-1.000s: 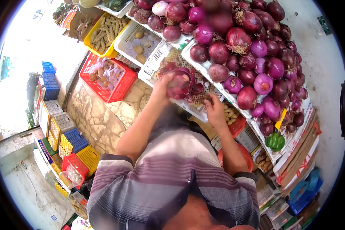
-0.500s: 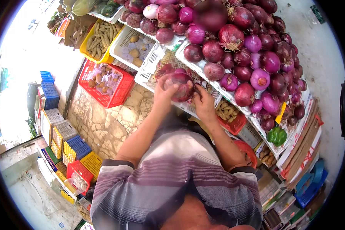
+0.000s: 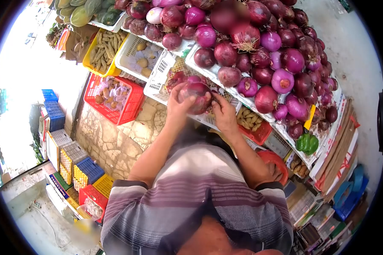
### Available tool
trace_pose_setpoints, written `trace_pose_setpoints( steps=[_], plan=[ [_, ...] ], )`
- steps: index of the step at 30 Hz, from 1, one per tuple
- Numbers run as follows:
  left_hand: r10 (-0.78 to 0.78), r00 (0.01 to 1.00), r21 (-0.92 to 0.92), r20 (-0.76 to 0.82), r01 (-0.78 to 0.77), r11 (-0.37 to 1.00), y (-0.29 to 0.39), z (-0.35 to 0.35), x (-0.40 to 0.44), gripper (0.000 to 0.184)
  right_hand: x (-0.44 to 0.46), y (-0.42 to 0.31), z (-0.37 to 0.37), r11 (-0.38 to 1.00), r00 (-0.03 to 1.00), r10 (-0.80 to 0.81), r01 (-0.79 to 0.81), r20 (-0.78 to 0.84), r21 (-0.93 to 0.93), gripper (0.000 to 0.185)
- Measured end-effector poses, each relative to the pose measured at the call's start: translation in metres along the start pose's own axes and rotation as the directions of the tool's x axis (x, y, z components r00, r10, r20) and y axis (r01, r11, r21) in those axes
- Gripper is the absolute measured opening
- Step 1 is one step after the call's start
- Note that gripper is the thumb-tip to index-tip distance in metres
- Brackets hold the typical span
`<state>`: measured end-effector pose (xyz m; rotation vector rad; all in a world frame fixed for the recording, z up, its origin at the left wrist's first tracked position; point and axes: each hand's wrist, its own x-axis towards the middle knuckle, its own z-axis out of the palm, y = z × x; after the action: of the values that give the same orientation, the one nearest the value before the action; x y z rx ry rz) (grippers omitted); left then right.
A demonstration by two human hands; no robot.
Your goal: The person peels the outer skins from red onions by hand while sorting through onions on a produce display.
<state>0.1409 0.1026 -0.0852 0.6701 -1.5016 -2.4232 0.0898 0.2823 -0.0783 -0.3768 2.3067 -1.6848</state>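
Observation:
A large red onion [image 3: 199, 97] is held in front of my body, above a white crate [image 3: 156, 78] that has more red onions in it. My left hand [image 3: 178, 105] wraps around the onion's left side, thumb across its front. At the right edge of the onion, my right hand [image 3: 224, 113] has its fingers curled in with the fingertips against the skin. Whether those fingertips pinch a loose piece of peel is too small to tell. Beyond both hands, a big heap of red onions [image 3: 282, 80] covers the sloping white display tray.
A green bell pepper [image 3: 307, 144] and a yellow-handled tool [image 3: 310, 117] lie at the heap's lower right. To the left are a red crate [image 3: 132, 104], a yellow crate [image 3: 88, 59] of long roots and a white crate [image 3: 122, 54]. A red bin [image 3: 273, 161] stands by my right elbow.
The camera view has shifted slightly, so the heap and crates appear a little further left. Both hands keep the onion between them, with only small finger movement.

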Motion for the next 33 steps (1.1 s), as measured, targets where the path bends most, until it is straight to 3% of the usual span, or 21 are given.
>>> trace_pose_setpoints(
  steps=[4,11,16,19,20,23,26,29,31,33],
  plan=[
    [0.004,1.000,-0.006,-0.015,-0.004,1.000,0.000,0.002,-0.002,0.062,0.001,0.005,0.002,0.999,0.999,-0.023,0.022,-0.027,-0.023,0.032],
    [0.052,0.999,0.057,-0.014,-0.052,0.997,-0.006,0.002,-0.003,0.065,0.003,0.031,0.015,0.995,0.995,0.025,-0.016,-0.093,0.094,0.031],
    [-0.017,0.999,-0.188,0.032,0.023,0.982,0.000,0.004,-0.003,0.067,0.005,0.042,0.014,0.984,0.988,0.146,-0.140,-0.047,0.109,0.027],
    [-0.058,0.995,-0.359,0.084,0.084,0.930,-0.006,-0.009,0.001,0.072,0.002,0.031,0.010,0.922,0.967,0.253,-0.234,-0.024,0.309,0.024],
    [-0.072,0.992,-0.414,0.106,0.110,0.904,-0.011,-0.012,0.003,0.075,0.003,0.035,0.010,0.956,0.983,0.181,-0.171,-0.018,0.238,0.020],
    [-0.226,0.966,-0.555,0.122,0.255,0.792,-0.018,-0.021,-0.001,0.079,0.005,0.015,-0.001,0.810,0.960,0.273,-0.265,0.065,0.524,0.018],
    [-0.248,0.955,-0.616,0.164,0.295,0.731,-0.017,-0.027,0.000,0.081,0.005,-0.017,-0.006,0.779,0.968,0.247,-0.230,0.051,0.583,0.017],
    [-0.210,0.943,-0.463,0.258,0.311,0.830,-0.003,-0.025,0.001,0.062,-0.001,-0.027,-0.007,0.848,0.998,0.059,-0.047,-0.007,0.528,0.016],
    [-0.233,0.944,-0.054,0.233,0.252,0.966,-0.007,-0.029,0.010,0.060,-0.001,-0.043,-0.019,0.914,1.000,0.001,-0.007,0.014,0.406,0.016],
    [-0.357,0.890,-0.128,0.284,0.404,0.906,0.003,-0.034,0.006,0.060,0.001,-0.044,-0.017,0.932,0.998,-0.031,0.012,0.046,0.362,0.016]
  ],
)
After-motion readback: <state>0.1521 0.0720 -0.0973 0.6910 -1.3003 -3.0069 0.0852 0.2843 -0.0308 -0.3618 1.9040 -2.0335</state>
